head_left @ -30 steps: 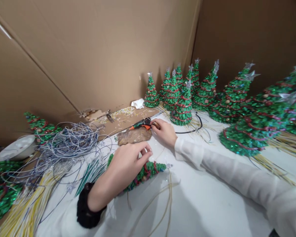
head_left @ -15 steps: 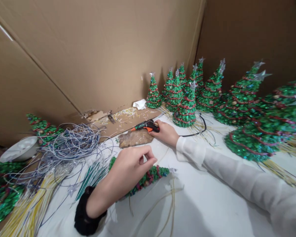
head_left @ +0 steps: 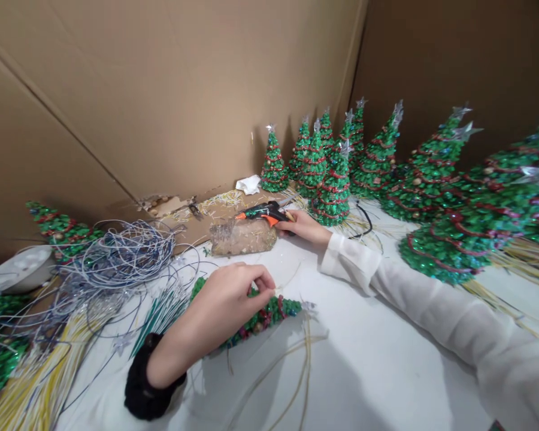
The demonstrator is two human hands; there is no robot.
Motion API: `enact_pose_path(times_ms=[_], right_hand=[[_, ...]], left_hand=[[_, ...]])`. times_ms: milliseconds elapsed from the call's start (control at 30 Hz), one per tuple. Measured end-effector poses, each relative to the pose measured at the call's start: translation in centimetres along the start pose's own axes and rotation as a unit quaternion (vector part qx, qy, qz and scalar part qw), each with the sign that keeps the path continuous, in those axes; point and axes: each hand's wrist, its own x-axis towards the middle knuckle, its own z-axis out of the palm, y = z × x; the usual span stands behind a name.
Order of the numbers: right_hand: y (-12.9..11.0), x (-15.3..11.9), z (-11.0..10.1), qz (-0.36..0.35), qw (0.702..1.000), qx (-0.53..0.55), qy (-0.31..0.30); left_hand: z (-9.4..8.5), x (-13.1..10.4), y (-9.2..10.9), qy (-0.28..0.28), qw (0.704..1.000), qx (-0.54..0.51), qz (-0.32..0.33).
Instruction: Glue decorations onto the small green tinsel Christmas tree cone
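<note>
My left hand [head_left: 231, 296] is closed in a pinch above a small green Christmas tree [head_left: 269, 314] lying on its side. A thin pale strand [head_left: 290, 278] shows at its fingertips and appears to be held there. Red garland winds round that tree, a clear star [head_left: 309, 307] tips it, and the hand hides much of it. Farther off, my right hand [head_left: 308, 227] is closed on the handle of a black and orange glue gun [head_left: 263, 211]. The gun's orange nozzle points left, above a brown block [head_left: 245, 236] with a glossy, glue-smeared surface.
Several decorated trees [head_left: 332, 188] stand at the back and right. Tangled wires [head_left: 135, 254], a yellow-white wire bundle [head_left: 67, 359] and a white bowl [head_left: 20, 269] lie left. Cardboard walls [head_left: 197, 90] enclose the white table [head_left: 363, 359]. A black cord [head_left: 366, 218] curves behind my right hand.
The view has shifted slightly, so most things sit a little further left and higher. The pale strand shows more clearly at my left fingertips. My right hand stays at the glue gun.
</note>
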Motion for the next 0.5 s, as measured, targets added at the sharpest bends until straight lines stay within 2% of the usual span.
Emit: enact_pose_path(times_ms=[200,500], right_hand=[[-0.5,-0.5,-0.2,0.082,0.989,0.091,-0.076],[-1.6,-1.0,-0.1,0.053,0.984,0.099,-0.135]], left_hand=[[0.0,0.1,0.2,-0.003,1.000,0.012,-0.002],[0.0,0.1,0.1,-0.003,1.000,0.019,-0.011]])
